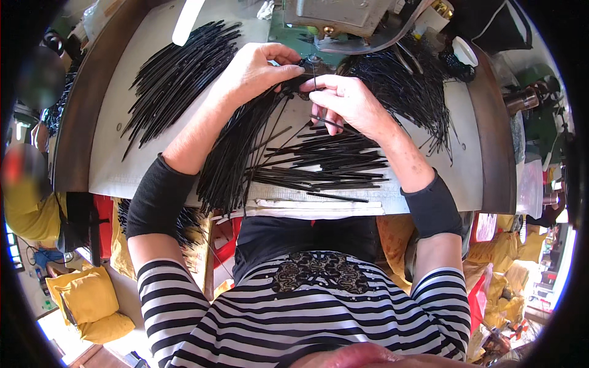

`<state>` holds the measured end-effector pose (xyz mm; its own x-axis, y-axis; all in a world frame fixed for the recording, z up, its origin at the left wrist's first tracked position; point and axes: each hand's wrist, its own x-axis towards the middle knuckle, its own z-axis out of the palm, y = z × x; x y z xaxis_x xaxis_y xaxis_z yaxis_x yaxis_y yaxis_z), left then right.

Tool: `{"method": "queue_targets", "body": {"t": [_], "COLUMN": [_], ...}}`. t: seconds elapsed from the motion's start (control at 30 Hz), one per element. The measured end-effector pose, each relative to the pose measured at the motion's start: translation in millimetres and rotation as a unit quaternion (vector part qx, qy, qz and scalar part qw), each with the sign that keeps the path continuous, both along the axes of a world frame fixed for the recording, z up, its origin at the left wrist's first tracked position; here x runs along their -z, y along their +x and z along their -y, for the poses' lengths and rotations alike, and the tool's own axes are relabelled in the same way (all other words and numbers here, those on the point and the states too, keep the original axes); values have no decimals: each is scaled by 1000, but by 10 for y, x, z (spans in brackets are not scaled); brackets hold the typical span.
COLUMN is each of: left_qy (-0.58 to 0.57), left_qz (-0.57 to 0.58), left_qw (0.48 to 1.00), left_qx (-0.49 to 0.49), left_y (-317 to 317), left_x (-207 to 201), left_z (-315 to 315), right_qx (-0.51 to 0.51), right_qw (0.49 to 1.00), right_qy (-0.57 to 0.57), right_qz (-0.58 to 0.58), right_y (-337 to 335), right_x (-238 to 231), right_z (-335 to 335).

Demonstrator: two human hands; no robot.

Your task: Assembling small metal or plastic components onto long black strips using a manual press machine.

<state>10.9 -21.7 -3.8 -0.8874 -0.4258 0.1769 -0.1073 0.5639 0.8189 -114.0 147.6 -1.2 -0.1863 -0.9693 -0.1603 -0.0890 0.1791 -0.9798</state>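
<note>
My left hand [257,72] is closed, thumb and fingers together at the end of a bundle of thin black strips [230,150] that hangs toward the table's front edge. My right hand [351,103] pinches a thin black strip [314,76] between thumb and forefinger. Another dark strip passes by its lower fingers. Both hands meet at a small metal part [313,59] below the machine head [336,15]. Exactly what lies between my left fingertips is too dark to make out. Below my right hand lies a loose pile of short black strips [334,159].
A fanned pile of black strips [184,76] lies left, and a tangled pile of thin black pieces [405,92] right. The pale worktable [110,141] has a raised brown rim [80,135]. A white cup [464,52] stands at the back right. Yellow sacks [86,300] lie beyond the table.
</note>
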Motion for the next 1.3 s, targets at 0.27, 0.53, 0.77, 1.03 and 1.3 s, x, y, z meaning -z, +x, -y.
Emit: {"method": "queue_targets", "body": {"t": [0.27, 0.53, 0.77, 1.03, 1.3], "left_qy": [23, 6, 3, -65, 126], "left_qz": [-25, -46, -52, -64, 69], "left_qw": [999, 999, 999, 996, 990], "left_qx": [2, -21, -10, -24, 6], "left_y": [-48, -78, -109, -101, -74], "left_x": [-32, -60, -29, -23, -176], "left_z": [-83, -97, -112, -113, -132], "right_qx": [20, 29, 35, 25, -1], "right_qw": [1000, 999, 999, 999, 994], "right_qy": [-7, -14, -34, -25, -31], "right_qz": [21, 5, -10, -32, 101], "right_y": [-55, -43, -58, -71, -129], "right_x": [-11, -71, -66, -60, -49], "right_z": [-11, -7, -6, 16, -6]}}
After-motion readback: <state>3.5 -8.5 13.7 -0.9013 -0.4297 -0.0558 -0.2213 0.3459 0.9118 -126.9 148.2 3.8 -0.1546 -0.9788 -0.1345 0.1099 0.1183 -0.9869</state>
